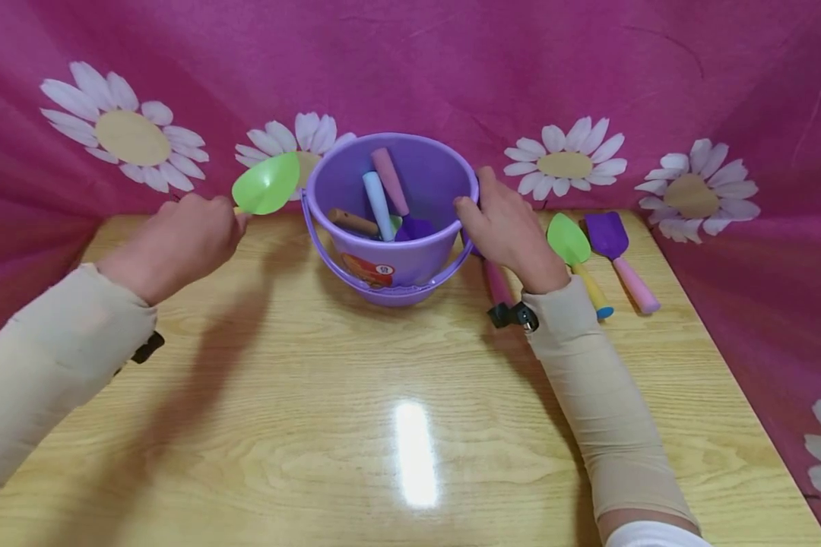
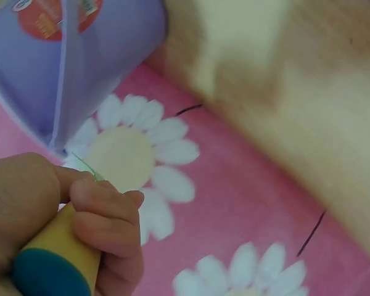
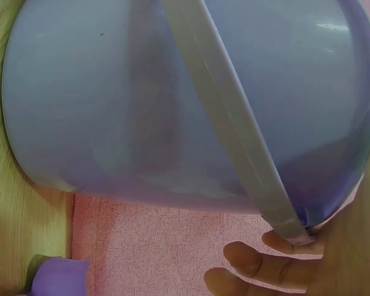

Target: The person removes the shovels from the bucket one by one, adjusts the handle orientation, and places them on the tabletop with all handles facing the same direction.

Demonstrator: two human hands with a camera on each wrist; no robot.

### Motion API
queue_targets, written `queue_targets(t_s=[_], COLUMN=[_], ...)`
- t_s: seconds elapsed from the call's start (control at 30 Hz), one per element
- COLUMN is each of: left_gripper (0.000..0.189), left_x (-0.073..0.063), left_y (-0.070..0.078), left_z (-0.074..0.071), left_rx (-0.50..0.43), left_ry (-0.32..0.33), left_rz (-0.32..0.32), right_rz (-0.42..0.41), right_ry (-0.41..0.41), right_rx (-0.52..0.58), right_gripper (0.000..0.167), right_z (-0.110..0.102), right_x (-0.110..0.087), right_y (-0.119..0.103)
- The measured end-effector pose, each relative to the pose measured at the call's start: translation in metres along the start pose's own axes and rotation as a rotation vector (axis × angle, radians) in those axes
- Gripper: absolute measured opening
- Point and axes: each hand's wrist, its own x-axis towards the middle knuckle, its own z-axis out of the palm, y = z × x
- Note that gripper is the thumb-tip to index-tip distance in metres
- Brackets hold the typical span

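My left hand grips a toy trowel by its yellow handle. Its green blade points toward the purple bucket, raised just left of the rim. The handle's blue-green end shows below the fingers in the left wrist view. At the bucket's right side, my right hand holds the rim, thumb at the edge and other fingers outside. Inside the bucket lie several tools, among them a pink handle, a light blue handle and a brown handle.
Right of the bucket on the wooden table lie a green trowel with a yellow handle and a purple shovel with a pink handle. Another tool's dark pink handle shows beneath the right hand. A pink flowered cloth hangs behind.
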Motion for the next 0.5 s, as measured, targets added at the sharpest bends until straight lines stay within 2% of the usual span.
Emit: queue_targets(t_s=[0.1,0.37,0.5], left_gripper=[0.04,0.045,0.041], left_x=[0.002,0.008,0.011], left_y=[-0.001,-0.001,0.002], left_z=[0.015,0.056,0.072], left_rx=[-0.024,-0.039,-0.062], left_ry=[0.002,-0.013,-0.029], left_rz=[-0.02,0.008,-0.023], right_rz=[0.002,0.004,0.005], right_ry=[0.003,0.005,0.004], right_rx=[0.0,-0.005,-0.01], right_gripper=[0.059,0.058,0.058], right_z=[-0.001,0.0,-0.001], right_x=[0.0,-0.002,-0.001], right_y=[0.0,0.0,0.0])
